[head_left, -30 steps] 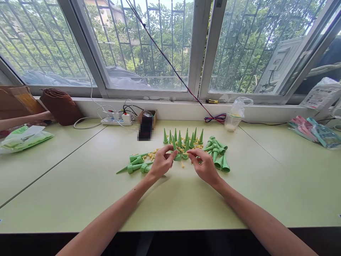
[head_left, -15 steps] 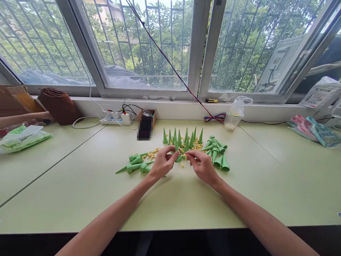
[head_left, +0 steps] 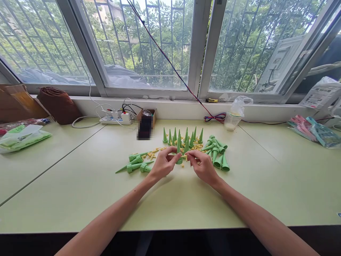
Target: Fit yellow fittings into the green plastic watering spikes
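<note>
My left hand [head_left: 165,163] is closed on a green plastic watering spike [head_left: 178,146], which points up with its wide end down. Facing it, my right hand [head_left: 201,164] pinches a small yellow plastic piece [head_left: 184,156] against the spike's side; whether it sits in the spike I cannot tell. Several upright green spikes [head_left: 200,136] stand behind my hands, with small yellow pieces [head_left: 196,146] scattered among them. More green spikes [head_left: 218,156] lie heaped by my right hand. Capped green spikes [head_left: 137,166] lie left of my left hand, near further loose yellow pieces [head_left: 152,154].
At the back are a power strip [head_left: 117,119], a small cardboard box [head_left: 153,119] behind a blurred dark object [head_left: 144,128], and a plastic cup [head_left: 231,121]. Plastic bags [head_left: 26,137] and a brown roll [head_left: 58,106] lie left; pink and blue packets [head_left: 314,129] lie right.
My left hand and its spike have shifted slightly right, closer to the yellow piece in my right hand. Another person's arm at the far left has gone out of view.
</note>
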